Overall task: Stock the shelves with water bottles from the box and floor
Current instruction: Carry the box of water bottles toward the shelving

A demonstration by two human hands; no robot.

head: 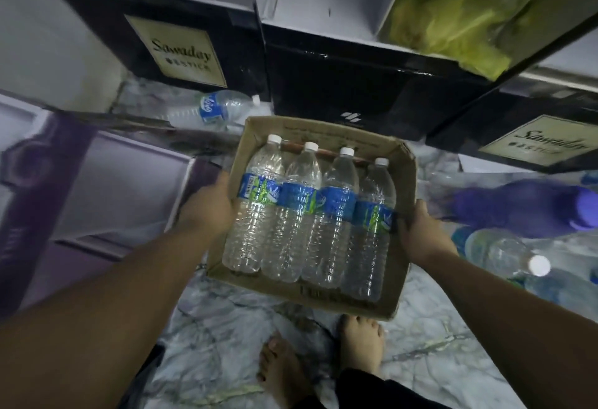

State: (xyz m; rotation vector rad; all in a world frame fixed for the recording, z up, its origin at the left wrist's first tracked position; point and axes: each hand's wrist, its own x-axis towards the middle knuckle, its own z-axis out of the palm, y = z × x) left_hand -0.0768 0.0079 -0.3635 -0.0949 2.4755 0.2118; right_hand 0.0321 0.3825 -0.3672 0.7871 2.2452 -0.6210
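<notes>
Between both hands, box point(401, 162) (four bottles point(310, 214) inside), left fingers point(223, 182) and right fingers point(420, 211) gripping its side walls

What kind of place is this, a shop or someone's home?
Probably a home or small storeroom, not a shop: bare feet on a marble-look floor, open cardboard cartons as shelves, loose water bottles lying about.

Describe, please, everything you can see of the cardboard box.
The box is a shallow, open-topped tray of worn brown cardboard with a bent far corner. Held above the marble floor, it tilts slightly. Four clear bottles lie side by side in it, caps pointing away. The left hand and right hand grip its sides.
</notes>
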